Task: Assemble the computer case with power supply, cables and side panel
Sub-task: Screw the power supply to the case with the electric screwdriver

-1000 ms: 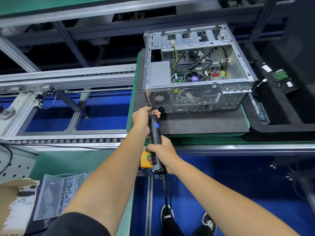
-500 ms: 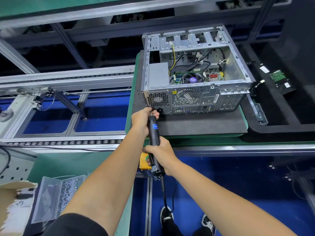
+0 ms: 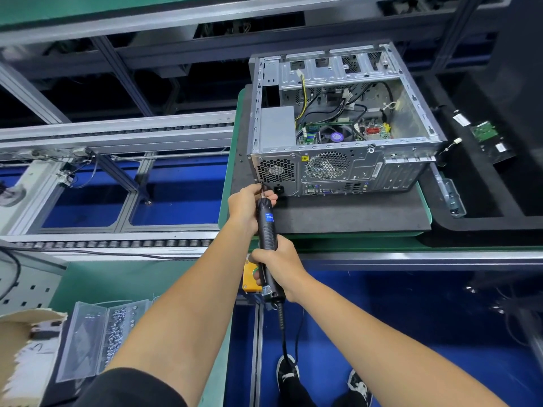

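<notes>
PSU (image 3: 277, 129) in and cables (image 3: 338, 110) routed inside case (image 3: 340, 171), side panel not on; mid PSU screw-down w/ both hands, right hand (image 3: 279, 267) gripping electric screwdriver (image 3: 266, 230), left hand (image 3: 249, 205) pinching its tip at near-left corner.

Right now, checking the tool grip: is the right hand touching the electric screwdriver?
Touching. The head view shows the right hand with fingers curled round the lower body of the electric screwdriver.

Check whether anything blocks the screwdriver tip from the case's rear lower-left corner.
Nothing visible does. The screwdriver tip sits at the computer case corner, guided by the left hand, whose fingers hide the contact point. The right hand grips the handle.
</notes>
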